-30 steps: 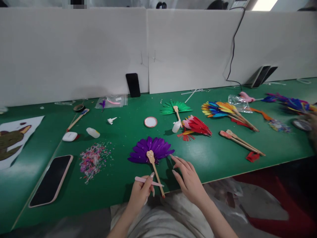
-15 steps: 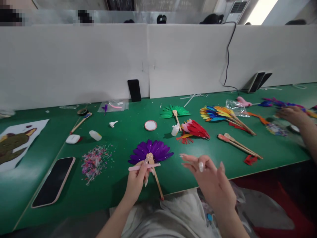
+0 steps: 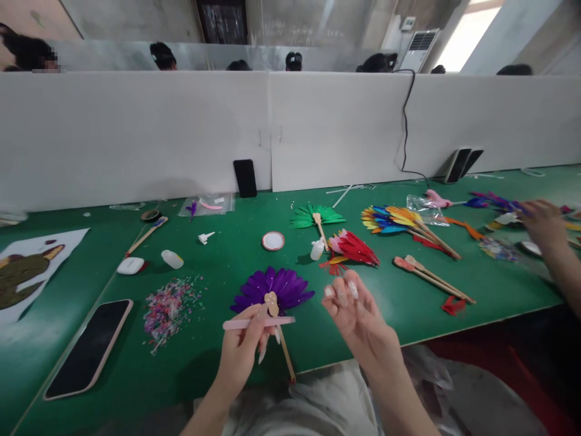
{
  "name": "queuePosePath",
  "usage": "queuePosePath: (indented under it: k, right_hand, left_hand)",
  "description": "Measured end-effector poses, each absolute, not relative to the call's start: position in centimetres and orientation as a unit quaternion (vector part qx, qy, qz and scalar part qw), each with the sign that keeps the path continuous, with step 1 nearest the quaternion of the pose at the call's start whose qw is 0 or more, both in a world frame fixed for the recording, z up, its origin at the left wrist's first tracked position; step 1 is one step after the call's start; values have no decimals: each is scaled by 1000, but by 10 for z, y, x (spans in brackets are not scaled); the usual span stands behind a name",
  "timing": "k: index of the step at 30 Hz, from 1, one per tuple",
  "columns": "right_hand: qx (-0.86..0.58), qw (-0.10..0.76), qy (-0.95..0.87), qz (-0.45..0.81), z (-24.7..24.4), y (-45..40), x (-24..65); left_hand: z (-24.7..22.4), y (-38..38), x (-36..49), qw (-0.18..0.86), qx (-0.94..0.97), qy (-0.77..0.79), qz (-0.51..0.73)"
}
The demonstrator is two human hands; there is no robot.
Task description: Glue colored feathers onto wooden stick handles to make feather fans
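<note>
My left hand (image 3: 242,342) is closed round a slim pink stick-shaped tool (image 3: 235,325), which lies crosswise over the handle of a purple feather fan (image 3: 272,284). The fan rests on the table with its wooden handle (image 3: 287,357) pointing toward my lap; small pale dots sit on its petals. To the right of the fan, my right hand (image 3: 361,315) is raised palm inward, its fingers curled in and nothing visible in them. Ahead of it stand a small white bottle (image 3: 316,250) and a red and pink feather fan (image 3: 354,247). A round white dish (image 3: 273,241) lies behind the purple fan.
Left are a heap of colourful bits (image 3: 166,309), a phone (image 3: 91,348) and a lying bottle (image 3: 172,259). Further back lie a green fan (image 3: 318,217) and multicoloured fans (image 3: 394,219). A co-worker's hand (image 3: 547,221) is at far right. A white partition (image 3: 136,133) bounds the table.
My right hand's stretched fingers have curled in, and the hand has moved slightly left. My left hand still holds the pink tool. The camera view has tilted up; the co-worker's hand has shifted.
</note>
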State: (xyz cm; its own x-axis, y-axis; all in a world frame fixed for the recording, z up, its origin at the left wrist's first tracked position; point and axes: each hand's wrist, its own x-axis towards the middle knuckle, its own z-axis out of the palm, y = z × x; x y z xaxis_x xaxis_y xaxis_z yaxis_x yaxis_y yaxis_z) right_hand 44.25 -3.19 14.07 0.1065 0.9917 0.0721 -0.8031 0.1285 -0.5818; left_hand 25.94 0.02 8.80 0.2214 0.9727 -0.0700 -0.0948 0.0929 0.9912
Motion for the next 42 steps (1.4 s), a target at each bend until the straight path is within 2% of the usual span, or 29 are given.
queuePosePath:
  k: [6, 42]
  right_hand:
    - [-224, 704, -211, 641, 146, -24, 439]
    - [-229, 641, -262, 684, 139, -7, 432]
  left_hand:
    - [81, -3, 250, 601, 433, 503, 444]
    - [68, 3, 239, 607, 375, 535, 453]
